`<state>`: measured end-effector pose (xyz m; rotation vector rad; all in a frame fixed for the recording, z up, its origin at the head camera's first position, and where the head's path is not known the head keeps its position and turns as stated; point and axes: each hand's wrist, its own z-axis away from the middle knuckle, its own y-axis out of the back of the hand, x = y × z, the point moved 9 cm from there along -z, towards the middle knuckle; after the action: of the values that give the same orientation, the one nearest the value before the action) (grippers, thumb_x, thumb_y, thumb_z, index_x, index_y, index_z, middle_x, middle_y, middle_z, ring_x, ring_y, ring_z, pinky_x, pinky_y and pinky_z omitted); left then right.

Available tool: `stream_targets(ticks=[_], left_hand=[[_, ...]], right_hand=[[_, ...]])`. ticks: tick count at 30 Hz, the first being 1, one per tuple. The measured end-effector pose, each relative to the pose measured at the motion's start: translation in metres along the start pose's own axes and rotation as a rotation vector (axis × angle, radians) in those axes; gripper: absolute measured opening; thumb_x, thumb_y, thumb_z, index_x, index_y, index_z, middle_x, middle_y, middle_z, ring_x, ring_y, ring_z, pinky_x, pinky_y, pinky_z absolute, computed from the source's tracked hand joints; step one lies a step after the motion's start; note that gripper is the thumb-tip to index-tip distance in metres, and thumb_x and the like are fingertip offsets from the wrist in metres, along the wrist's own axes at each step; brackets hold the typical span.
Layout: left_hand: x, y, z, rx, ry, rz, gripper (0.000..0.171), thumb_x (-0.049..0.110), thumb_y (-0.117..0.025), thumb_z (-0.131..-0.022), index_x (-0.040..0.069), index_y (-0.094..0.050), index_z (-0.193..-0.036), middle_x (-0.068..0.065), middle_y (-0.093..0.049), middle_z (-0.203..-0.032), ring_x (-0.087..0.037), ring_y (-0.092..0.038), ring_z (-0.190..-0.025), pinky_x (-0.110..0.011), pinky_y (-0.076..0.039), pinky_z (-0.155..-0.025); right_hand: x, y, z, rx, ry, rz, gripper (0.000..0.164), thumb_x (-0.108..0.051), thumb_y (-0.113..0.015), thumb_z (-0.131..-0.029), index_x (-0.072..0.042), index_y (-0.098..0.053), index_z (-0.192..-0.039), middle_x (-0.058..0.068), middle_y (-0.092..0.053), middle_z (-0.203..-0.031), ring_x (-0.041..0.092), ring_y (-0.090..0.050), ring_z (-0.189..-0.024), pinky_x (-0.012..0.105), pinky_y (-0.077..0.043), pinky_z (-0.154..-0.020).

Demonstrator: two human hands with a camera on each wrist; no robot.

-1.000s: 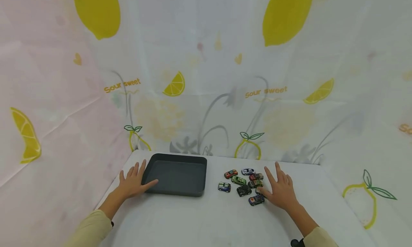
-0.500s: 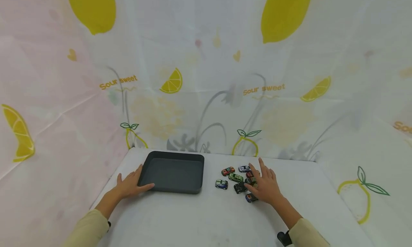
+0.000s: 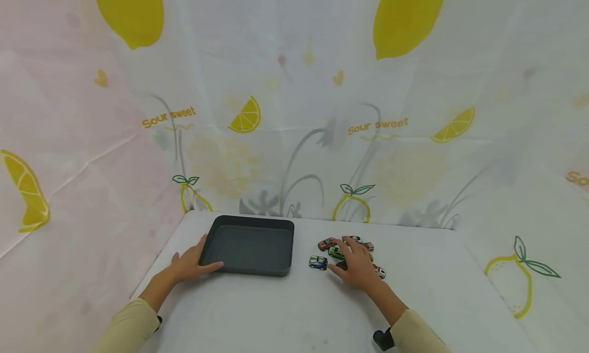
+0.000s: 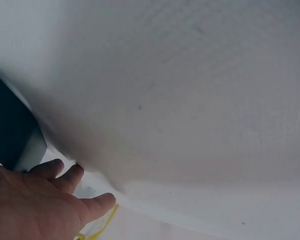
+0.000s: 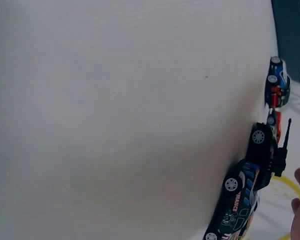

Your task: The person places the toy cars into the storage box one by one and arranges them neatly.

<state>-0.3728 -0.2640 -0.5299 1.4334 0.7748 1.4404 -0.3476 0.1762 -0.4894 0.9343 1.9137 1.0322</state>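
Note:
A dark grey rectangular baking tray [image 3: 248, 248] lies on the white table. My left hand [image 3: 188, 263] rests at its left side, thumb along the near-left corner, fingers extended; the left wrist view shows the fingers beside the tray's wall. My right hand [image 3: 358, 268] hovers over a cluster of toy cars, fingers spread and slightly bent, covering some of them. Around it show a blue-and-white car [image 3: 318, 262], an orange-red car [image 3: 326, 243], a green car [image 3: 336, 252] and a white car [image 3: 379, 272]. A black car with a gun barrel [image 5: 260, 150] appears in the right wrist view.
A lemon-printed cloth [image 3: 285, 154] hangs as a backdrop behind and at both sides of the table [image 3: 276, 312]. The tray stands left of the cars, with a strip of white tabletop between them.
My right hand has moved left from the right side of the cars to over them. My left hand has shifted slightly in against the tray. The tray stays in place.

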Motion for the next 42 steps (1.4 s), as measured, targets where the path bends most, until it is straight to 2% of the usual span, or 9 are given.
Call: stream_targets(ticks=[5, 9, 14, 18, 23, 30, 36, 42], left_hand=[[0.002, -0.001, 0.001, 0.018, -0.018, 0.017, 0.113, 0.068, -0.061, -0.084, -0.004, -0.011, -0.156, -0.036, -0.03, -0.153, -0.054, -0.033, -0.138, -0.082, -0.021, -0.1], [0.001, -0.002, -0.001, 0.021, -0.007, 0.026, 0.113, 0.069, -0.06, -0.084, 0.0, -0.009, -0.157, -0.034, -0.029, -0.155, -0.053, -0.031, -0.14, -0.08, -0.02, -0.102], [0.001, -0.004, -0.003, 0.009, 0.006, 0.04, 0.113, 0.07, -0.06, -0.084, 0.001, -0.008, -0.157, -0.034, -0.031, -0.154, -0.053, -0.031, -0.139, -0.08, -0.019, -0.103], [0.001, -0.005, -0.003, 0.01, 0.014, 0.038, 0.114, 0.07, -0.061, -0.084, 0.001, -0.008, -0.157, -0.033, -0.031, -0.154, -0.053, -0.032, -0.139, -0.079, -0.02, -0.103], [0.005, -0.003, -0.001, 0.019, 0.01, 0.039, 0.114, 0.07, -0.061, -0.083, 0.001, -0.009, -0.157, -0.031, -0.03, -0.155, -0.053, -0.032, -0.139, -0.08, -0.019, -0.103], [0.004, -0.003, 0.0, 0.013, 0.012, 0.028, 0.114, 0.07, -0.061, -0.083, 0.001, -0.01, -0.157, -0.031, -0.031, -0.155, -0.054, -0.032, -0.139, -0.08, -0.02, -0.102], [0.002, -0.002, 0.0, 0.031, 0.007, 0.016, 0.114, 0.072, -0.061, -0.082, 0.002, -0.011, -0.157, -0.03, -0.032, -0.155, -0.053, -0.032, -0.14, -0.079, -0.02, -0.103], [0.008, -0.004, 0.001, 0.03, 0.005, 0.018, 0.114, 0.072, -0.061, -0.082, 0.001, -0.012, -0.157, -0.031, -0.032, -0.155, -0.054, -0.032, -0.139, -0.077, -0.022, -0.104]], right_hand=[[-0.011, -0.004, -0.01, 0.019, 0.026, -0.09, 0.056, -0.033, -0.08, -0.083, -0.007, -0.062, -0.13, 0.013, -0.064, -0.127, 0.033, -0.06, -0.12, 0.057, -0.045, -0.099], [-0.014, -0.011, -0.019, -0.005, 0.0, -0.181, 0.045, -0.027, -0.081, -0.083, -0.007, -0.067, -0.121, 0.01, -0.069, -0.119, 0.028, -0.066, -0.11, 0.048, -0.052, -0.092], [-0.015, -0.021, -0.027, -0.048, -0.046, -0.329, 0.042, -0.019, -0.083, -0.079, -0.003, -0.069, -0.116, 0.01, -0.071, -0.11, 0.024, -0.068, -0.097, 0.038, -0.055, -0.084], [-0.017, -0.029, -0.03, -0.104, -0.074, -0.301, 0.041, -0.02, -0.083, -0.08, -0.005, -0.069, -0.115, 0.007, -0.071, -0.111, 0.022, -0.067, -0.097, 0.038, -0.055, -0.085], [-0.02, -0.036, -0.03, -0.146, -0.062, -0.264, 0.038, -0.019, -0.082, -0.08, -0.004, -0.069, -0.113, 0.01, -0.07, -0.113, 0.025, -0.068, -0.097, 0.043, -0.055, -0.084], [-0.024, -0.05, -0.028, -0.233, -0.001, -0.095, 0.035, -0.023, -0.081, -0.082, -0.007, -0.071, -0.111, 0.011, -0.072, -0.111, 0.03, -0.066, -0.106, 0.047, -0.052, -0.092], [-0.034, -0.049, -0.026, -0.258, 0.076, 0.005, 0.037, -0.025, -0.079, -0.084, -0.008, -0.07, -0.116, 0.011, -0.07, -0.109, 0.029, -0.066, -0.101, 0.047, -0.053, -0.088], [-0.034, -0.05, -0.021, -0.273, 0.064, 0.024, 0.04, -0.021, -0.079, -0.084, -0.011, -0.068, -0.121, 0.008, -0.066, -0.107, 0.025, -0.064, -0.097, 0.044, -0.053, -0.085]])
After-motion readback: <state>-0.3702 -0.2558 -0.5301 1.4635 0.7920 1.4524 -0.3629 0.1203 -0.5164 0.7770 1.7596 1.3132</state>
